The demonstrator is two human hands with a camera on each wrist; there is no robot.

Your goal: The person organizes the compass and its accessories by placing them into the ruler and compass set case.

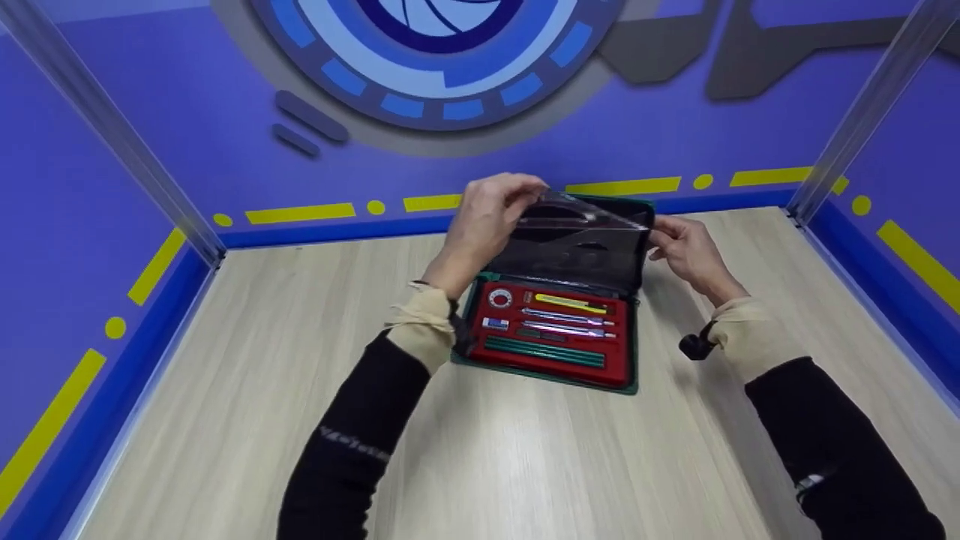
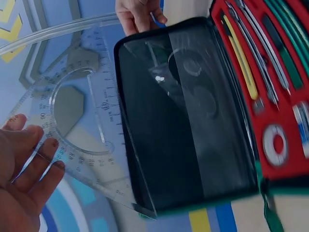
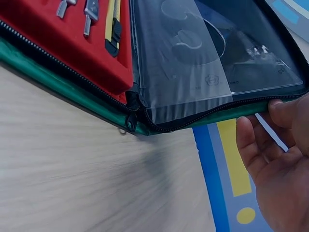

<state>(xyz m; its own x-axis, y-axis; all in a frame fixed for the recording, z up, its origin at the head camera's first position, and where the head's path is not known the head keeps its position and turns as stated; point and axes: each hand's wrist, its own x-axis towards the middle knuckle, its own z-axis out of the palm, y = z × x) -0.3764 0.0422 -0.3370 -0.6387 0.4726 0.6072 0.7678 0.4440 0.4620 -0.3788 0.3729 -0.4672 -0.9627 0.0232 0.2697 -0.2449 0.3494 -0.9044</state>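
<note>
wooden table (image 1: 225, 420) | blue wall (image 1: 187, 112), yellow dashes | round blue emblem (image 1: 439, 52)

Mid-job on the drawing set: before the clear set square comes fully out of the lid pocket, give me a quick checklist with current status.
1. Left hand has the set square: ok, fingers lie on its corner, most of it is outside the pocket.
2. Right hand steadies the lid: ok, fingers at its zipped edge.
3. Case open and resting on the table: ok, lid raised, red tray flat.
4. Tools seated in the red tray: ok, yellow knife and the metal instruments lie in their slots.
5. Other templates left in the pocket: ok, curved clear shapes still show behind the film.
6. Set square's last corner free of the pocket: cannot tell.
</note>
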